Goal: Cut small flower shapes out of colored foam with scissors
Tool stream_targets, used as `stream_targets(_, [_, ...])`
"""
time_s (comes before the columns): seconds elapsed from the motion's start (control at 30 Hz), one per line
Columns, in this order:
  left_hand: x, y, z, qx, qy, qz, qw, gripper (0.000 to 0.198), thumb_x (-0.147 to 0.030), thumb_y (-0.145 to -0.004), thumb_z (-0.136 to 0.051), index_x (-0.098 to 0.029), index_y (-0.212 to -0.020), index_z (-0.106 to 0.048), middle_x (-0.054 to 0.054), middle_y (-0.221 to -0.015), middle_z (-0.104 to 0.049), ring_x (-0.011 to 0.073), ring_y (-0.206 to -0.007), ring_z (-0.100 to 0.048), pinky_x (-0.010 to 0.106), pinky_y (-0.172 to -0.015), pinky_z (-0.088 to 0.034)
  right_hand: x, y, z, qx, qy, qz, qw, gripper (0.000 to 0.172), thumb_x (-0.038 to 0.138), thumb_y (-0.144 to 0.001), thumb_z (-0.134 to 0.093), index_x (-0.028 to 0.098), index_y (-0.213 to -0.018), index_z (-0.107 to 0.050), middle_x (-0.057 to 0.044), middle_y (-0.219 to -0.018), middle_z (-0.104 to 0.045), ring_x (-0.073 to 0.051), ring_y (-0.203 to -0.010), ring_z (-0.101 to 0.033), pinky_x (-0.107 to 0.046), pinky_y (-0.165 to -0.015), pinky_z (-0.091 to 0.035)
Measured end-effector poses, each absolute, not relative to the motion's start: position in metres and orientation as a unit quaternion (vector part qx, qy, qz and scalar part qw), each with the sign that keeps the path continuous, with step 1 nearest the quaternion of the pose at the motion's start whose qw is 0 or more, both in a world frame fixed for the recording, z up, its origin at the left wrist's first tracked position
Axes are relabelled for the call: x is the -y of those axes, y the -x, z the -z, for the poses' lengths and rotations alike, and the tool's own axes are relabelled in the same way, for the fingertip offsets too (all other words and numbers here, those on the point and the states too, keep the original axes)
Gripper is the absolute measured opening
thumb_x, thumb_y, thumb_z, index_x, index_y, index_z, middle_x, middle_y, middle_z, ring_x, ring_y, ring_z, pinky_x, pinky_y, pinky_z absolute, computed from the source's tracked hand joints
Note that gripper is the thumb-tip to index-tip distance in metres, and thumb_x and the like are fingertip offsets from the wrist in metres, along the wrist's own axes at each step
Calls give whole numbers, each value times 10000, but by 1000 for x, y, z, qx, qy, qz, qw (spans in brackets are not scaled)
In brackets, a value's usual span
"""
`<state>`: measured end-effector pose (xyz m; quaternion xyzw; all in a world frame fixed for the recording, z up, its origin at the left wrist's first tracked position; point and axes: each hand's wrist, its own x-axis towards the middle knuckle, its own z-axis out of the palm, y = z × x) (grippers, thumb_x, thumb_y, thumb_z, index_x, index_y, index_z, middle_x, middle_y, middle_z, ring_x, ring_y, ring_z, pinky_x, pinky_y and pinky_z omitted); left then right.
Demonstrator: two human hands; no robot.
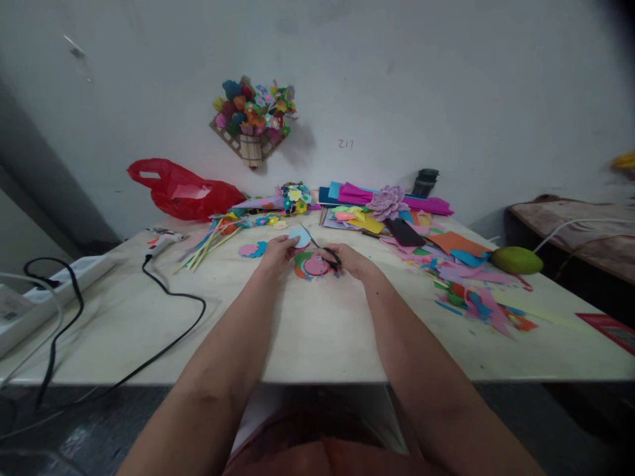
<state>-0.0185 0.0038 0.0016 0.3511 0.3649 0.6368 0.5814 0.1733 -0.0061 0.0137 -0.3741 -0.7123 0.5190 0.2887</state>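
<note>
My left hand (278,250) pinches a small light blue paper piece (299,237) above the middle of the table. My right hand (350,259) is closed on black-handled scissors (322,252), whose blades point up-left into the blue piece. Under both hands lies a small pile of round paper cutouts (313,267), pink on top with green and orange beneath. More flower-shaped cutouts (253,249), pink and blue, lie just left of my left hand.
A glue gun (161,242) with a black cable (169,291) lies at left beside a white power strip (74,272). A red plastic bag (186,192), paper flowers (295,197), coloured sheets (367,221), scraps (476,297) and a green mango (516,260) crowd the back and right.
</note>
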Motion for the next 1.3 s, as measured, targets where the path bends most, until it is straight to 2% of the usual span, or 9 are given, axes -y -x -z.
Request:
stream_targets(0.27, [-2,22,-4,-372,-339,-632,589,138,-27,-676,-662,-73,-772,-573,97,-769,-639,176,-692,-672,233,-599,-564,6,-174,-13,717,370,-517,284,198,327,-808,-515,139,-796,-577,22,-532,-534,-64,-382,-446,-180,-320,-275])
stream_targets(0.47, [0,23,-6,-366,-347,-625,596,104,-18,-694,-637,-72,-770,-588,94,-743,-650,176,-691,-674,236,-611,-570,7,-174,-13,719,370,-517,283,191,323,-796,-519,142,-750,-557,25,-524,-524,-59,-381,-446,-170,-320,-268])
stream_targets(0.8, [3,20,-8,-373,-337,-620,602,129,-4,-678,-649,-60,-776,-586,94,-752,-643,202,-734,-681,249,-626,-573,5,-174,-11,718,367,-520,281,182,295,-808,-493,142,-830,-590,8,-555,-569,-70,-399,-482,-171,-325,-277])
stream_targets(1.1, [3,19,-7,-373,-350,-620,595,79,-12,-710,-605,-73,-753,-579,100,-755,-646,183,-726,-674,240,-618,-568,6,-174,-11,716,368,-522,283,177,296,-801,-485,141,-800,-569,15,-543,-536,-64,-379,-452,-172,-311,-276])
stream_targets(1.3, [3,20,-8,-381,-353,-611,597,67,-10,-711,-605,-64,-748,-590,109,-767,-648,185,-706,-674,230,-595,-562,4,-176,-10,724,367,-514,277,195,300,-814,-492,139,-862,-590,21,-539,-534,-63,-380,-437,-181,-324,-274])
